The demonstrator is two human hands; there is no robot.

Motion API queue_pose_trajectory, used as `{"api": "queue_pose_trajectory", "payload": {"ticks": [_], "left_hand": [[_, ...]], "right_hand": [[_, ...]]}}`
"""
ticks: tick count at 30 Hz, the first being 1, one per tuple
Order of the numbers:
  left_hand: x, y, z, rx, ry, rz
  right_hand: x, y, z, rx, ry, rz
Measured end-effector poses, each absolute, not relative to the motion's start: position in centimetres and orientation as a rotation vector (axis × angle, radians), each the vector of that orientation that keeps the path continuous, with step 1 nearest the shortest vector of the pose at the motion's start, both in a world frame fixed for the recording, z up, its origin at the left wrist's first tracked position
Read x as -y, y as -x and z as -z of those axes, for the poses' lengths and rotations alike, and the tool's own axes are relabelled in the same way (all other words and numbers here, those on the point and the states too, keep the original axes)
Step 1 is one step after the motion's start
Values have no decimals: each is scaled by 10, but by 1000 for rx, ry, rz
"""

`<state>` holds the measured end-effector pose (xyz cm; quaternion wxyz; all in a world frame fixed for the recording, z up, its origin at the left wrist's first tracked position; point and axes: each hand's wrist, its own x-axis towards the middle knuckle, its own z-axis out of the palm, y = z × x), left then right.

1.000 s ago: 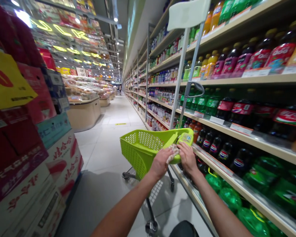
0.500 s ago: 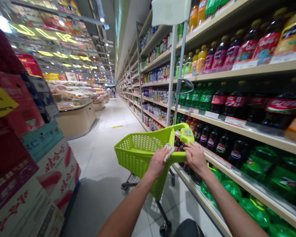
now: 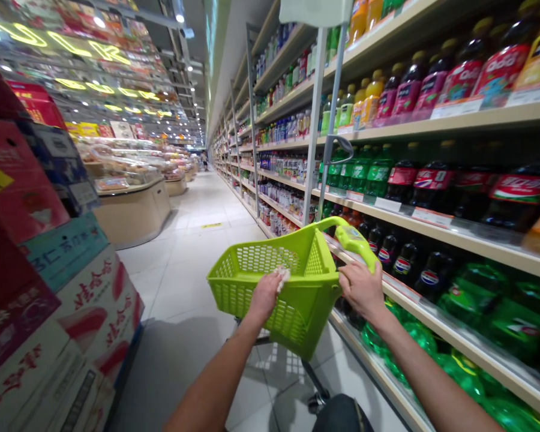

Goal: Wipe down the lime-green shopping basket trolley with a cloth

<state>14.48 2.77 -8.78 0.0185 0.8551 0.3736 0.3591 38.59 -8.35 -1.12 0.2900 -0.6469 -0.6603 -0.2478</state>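
Free floor (image 3: 180, 312) between green cart (image 3: 303, 303) and stacked cartons (image 3: 45, 258); bottle shelves (image 3: 486, 243) block right.

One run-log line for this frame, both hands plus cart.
left hand: holding cloth at near rim | right hand: gripping handle end | green cart: beside drink shelves

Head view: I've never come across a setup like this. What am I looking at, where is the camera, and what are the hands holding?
There is no machine here: these are a person's own bare hands, seen from a camera worn on their head, looking forward and down. The left hand holds a pale, crumpled cloth at the side rim of a green shopping cart. The right hand touches the cart's corner by the handle. On the right, shelves carry drink bottles; on the left are stacked boxes.
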Motion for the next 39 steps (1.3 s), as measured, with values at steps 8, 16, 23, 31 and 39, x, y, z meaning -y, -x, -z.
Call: {"api": "queue_pose_trajectory", "payload": {"ticks": [8,16,23,31,39], "left_hand": [[-48,-62,119,-1645,-2437,-1323],[-23,-50,136,-1468,-2527,-1413],[-7,-17,176,-1784,-2097,-1592],[35,-29,218,-1635,-2061,-1282],[25,-51,187,-1336,-2122,-1336]], "right_hand": [[87,-372,28,1778,1824,757],[83,-365,47,1831,1790,743],[82,-370,56,1769,1796,868],[84,-375,58,1812,1759,943],[83,-375,58,1788,1762,932]]}}
